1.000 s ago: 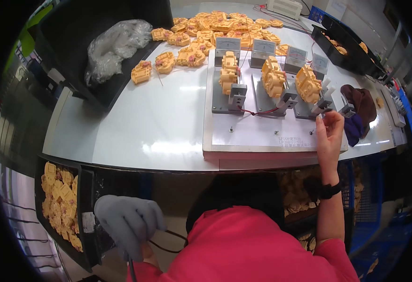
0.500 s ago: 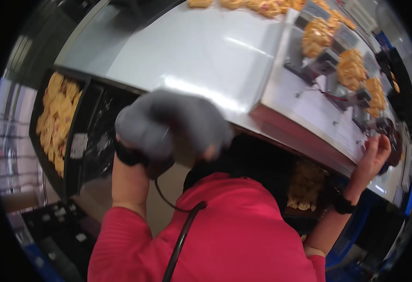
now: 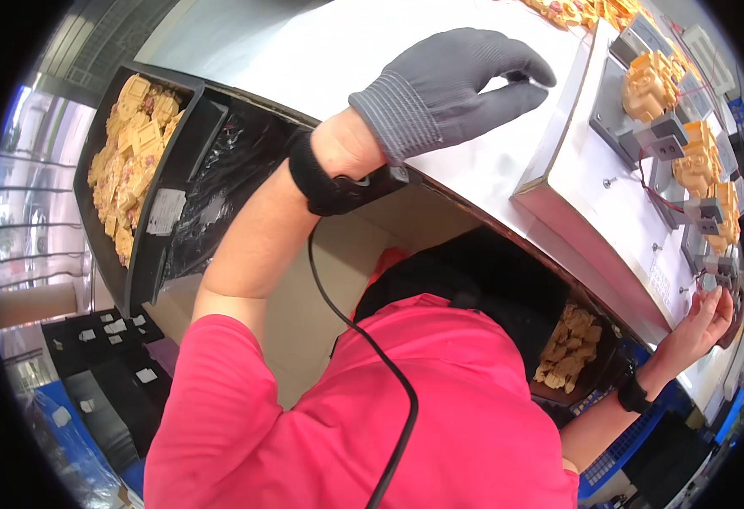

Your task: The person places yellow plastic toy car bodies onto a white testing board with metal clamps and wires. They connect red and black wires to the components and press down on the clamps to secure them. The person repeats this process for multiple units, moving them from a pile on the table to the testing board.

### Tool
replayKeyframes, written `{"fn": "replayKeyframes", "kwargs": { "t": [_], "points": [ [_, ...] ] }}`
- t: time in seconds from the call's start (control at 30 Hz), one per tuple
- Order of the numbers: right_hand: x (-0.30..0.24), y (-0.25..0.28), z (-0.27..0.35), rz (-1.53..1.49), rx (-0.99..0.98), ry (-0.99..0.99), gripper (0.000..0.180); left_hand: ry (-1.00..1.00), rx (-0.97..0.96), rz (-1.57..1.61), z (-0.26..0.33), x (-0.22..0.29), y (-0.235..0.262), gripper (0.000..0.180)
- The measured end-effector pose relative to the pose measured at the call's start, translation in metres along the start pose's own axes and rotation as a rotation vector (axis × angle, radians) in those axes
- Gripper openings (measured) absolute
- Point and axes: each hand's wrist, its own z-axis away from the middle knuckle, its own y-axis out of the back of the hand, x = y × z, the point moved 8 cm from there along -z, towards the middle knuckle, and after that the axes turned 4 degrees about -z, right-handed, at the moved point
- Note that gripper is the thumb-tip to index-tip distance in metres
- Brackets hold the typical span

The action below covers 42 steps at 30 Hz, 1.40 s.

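Observation:
My left hand (image 3: 465, 89), in a grey knit glove, hangs over the white tabletop (image 3: 304, 51) with its thumb and fingers curved apart and nothing visible between them. At the far right my bare right hand (image 3: 701, 327) reaches to the near end of a row of grey metal fixtures. Its fingers are stretched out, their tips at a small round grey part (image 3: 709, 282). Farther up the row, orange-yellow moulded pieces sit in the fixtures: one piece (image 3: 646, 85), a second (image 3: 696, 161) and a third (image 3: 726, 216). Red wires (image 3: 656, 195) run between the fixtures.
A black bin (image 3: 147, 242) at the left holds many yellow pieces (image 3: 134, 161), beside black plastic film (image 3: 219, 187). More pieces (image 3: 571, 348) lie under the table at right. The raised white board (image 3: 592, 204) has a thick front edge. A black cable (image 3: 363, 339) crosses my body.
My left hand has swung up and to the right, from the table's near edge to above the tabletop. My right hand stays at the near end of the fixtures. The view has shifted.

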Motion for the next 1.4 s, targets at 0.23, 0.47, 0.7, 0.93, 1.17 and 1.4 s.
{"fn": "replayKeyframes", "kwargs": {
  "t": [0.23,0.47,0.7,0.93,1.17,1.4],
  "points": [
    [-0.003,-0.004,0.001,0.037,0.032,0.003,0.032,-0.165,0.387,0.189,0.020,0.057,-0.044,0.016],
    [0.002,0.001,-0.003,0.021,-0.002,0.011,0.032,-0.184,0.445,0.060,0.071,0.089,-0.061,0.038],
    [0.004,0.001,-0.003,-0.012,0.003,-0.007,0.033,0.341,0.707,0.458,0.072,0.002,0.011,0.029],
    [0.009,0.004,-0.004,-0.009,0.010,0.000,0.032,0.544,0.832,1.186,0.085,-0.057,0.022,0.027],
    [0.011,0.004,-0.003,-0.078,0.014,-0.031,0.029,0.533,0.776,1.276,0.070,-0.049,0.011,0.029],
    [0.004,0.011,-0.002,-0.340,0.024,-0.015,0.023,0.469,0.718,1.628,0.051,-0.029,-0.007,0.023]
  ]
}}
